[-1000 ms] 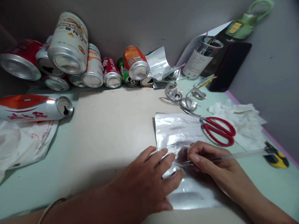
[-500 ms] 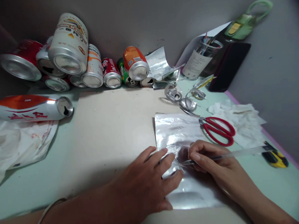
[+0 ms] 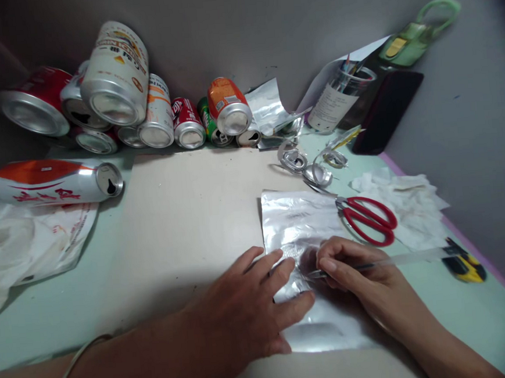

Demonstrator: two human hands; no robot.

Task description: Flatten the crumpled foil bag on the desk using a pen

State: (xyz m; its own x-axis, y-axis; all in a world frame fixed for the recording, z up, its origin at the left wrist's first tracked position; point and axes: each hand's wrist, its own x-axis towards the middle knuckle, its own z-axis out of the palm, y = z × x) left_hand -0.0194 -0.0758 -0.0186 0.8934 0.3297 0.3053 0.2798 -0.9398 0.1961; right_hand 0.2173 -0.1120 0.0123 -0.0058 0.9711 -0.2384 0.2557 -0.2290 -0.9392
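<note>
Metal sheet [image 3: 303,226]: silver, glossy, creased, textured patch nr middle; lies on beige board [image 3: 184,212], R of ctr. L hand [image 3: 255,305] rests on sheet's L side, fingers spread. R hand [image 3: 372,290] pinches clear pen [image 3: 409,257] betw. thumb & fingers; tip contact unconfirmed. Sheet part-hidden under hands; forearms cut off at frame edge.

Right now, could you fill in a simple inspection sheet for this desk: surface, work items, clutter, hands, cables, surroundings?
Surface: pale board on a light green tabletop.
Work items: silvery sheet on the board; pen with its tip at the sheet.
Clutter: drink cans along the back; red-handled scissors, crumpled tissue and yellow-black cutter at right.
Hands: left hand spread, fingers on the sheet; right hand grips the pen.
Cables: nothing seen.
Surroundings: grey walls behind and at right.
</note>
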